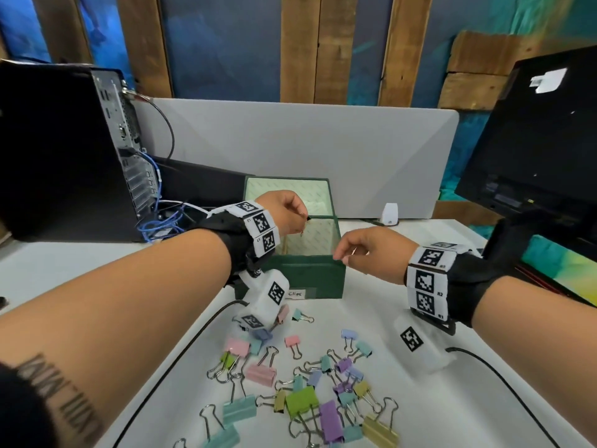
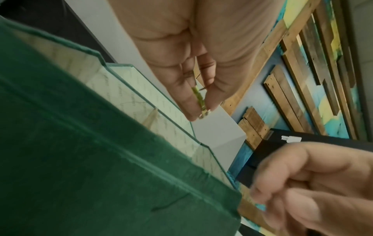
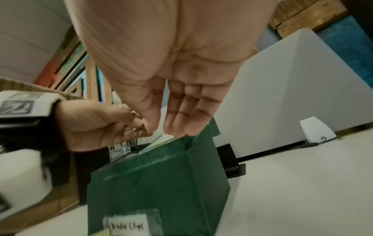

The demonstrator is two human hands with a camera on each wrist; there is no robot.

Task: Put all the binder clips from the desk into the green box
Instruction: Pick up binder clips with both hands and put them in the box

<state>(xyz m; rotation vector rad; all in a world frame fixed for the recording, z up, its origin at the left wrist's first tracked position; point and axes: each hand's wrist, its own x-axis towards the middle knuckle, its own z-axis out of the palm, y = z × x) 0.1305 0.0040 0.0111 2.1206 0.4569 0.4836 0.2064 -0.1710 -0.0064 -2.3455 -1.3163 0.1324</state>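
Observation:
The green box stands open on the white desk, its front labelled "Binder Clips". My left hand hovers over the box's opening and pinches a small green binder clip between thumb and fingertips. My right hand hangs beside the box's front right corner, its fingers relaxed and its palm bare. Several pastel binder clips lie scattered on the desk in front of the box, below both wrists. The inside floor of the box is hidden.
A black computer tower with blue cables stands at the left. A dark monitor is at the right. Behind the box runs a grey divider with a small white device at its foot. Black cables cross the desk.

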